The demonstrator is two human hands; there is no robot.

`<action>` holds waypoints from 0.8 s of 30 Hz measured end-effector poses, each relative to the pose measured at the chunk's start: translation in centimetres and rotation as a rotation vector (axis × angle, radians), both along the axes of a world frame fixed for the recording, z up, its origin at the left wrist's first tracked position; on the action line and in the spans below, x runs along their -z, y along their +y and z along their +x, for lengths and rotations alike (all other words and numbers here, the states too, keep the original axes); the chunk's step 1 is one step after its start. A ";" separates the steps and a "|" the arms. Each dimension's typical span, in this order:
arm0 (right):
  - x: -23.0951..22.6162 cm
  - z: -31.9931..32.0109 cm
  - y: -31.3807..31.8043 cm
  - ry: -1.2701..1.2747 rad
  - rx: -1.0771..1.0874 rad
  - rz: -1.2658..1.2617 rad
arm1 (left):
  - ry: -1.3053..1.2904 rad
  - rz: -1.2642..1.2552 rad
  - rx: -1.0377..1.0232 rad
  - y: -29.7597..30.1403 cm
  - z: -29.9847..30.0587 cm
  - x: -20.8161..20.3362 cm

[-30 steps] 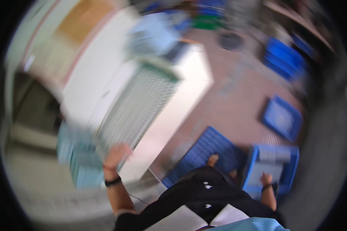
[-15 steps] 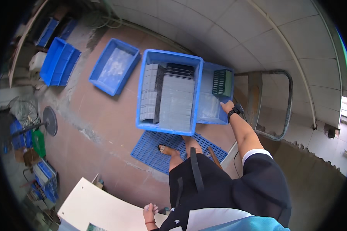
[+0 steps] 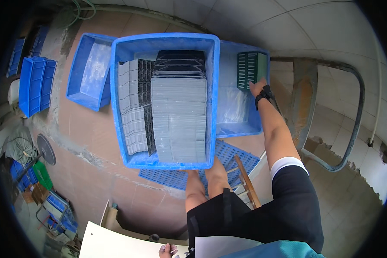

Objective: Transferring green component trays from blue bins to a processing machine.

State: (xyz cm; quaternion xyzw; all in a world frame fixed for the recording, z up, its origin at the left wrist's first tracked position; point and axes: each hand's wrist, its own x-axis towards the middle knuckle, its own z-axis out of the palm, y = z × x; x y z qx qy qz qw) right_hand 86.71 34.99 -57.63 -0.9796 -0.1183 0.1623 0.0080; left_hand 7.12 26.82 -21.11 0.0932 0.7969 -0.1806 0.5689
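Observation:
At the right, my right hand (image 3: 257, 87), with a dark band at the wrist, closes on the near end of a green slotted plastic rack (image 3: 248, 71). The rack sits inside a blue bin (image 3: 234, 127), partly hidden behind a larger blue bin (image 3: 163, 166). Thin grey-white sheets (image 3: 178, 118) stand tightly stacked in that larger bin, with dark slotted pieces at their far end and along the left stack. Down by the lower edge, my left hand (image 3: 168, 250) has its fingers curled beside a cream tabletop (image 3: 116, 244), and nothing shows in it.
Another blue bin (image 3: 88, 71) lies on the floor at the left, near stacked blue bins (image 3: 36, 84). A blue slotted mat (image 3: 167, 177) and a wooden stool (image 3: 247, 182) are by my legs. A metal-framed cart (image 3: 357, 124) stands at the right against the tiled wall.
My right hand has moved from the bin's near right edge onto the green rack. The view has shifted closer to the bins. My left hand is lower in view.

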 end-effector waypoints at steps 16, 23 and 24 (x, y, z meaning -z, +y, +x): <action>3.9 0.0 2.4 -0.174 0.251 -0.147 | 0.037 -0.011 0.112 6.1 6.9 -1.2; 8.3 0.4 1.1 -0.074 0.402 -0.097 | 0.031 -0.035 0.047 3.5 3.0 -1.3; 8.6 3.5 -1.8 -0.198 0.275 -0.276 | -0.042 -0.042 0.202 4.0 4.1 0.0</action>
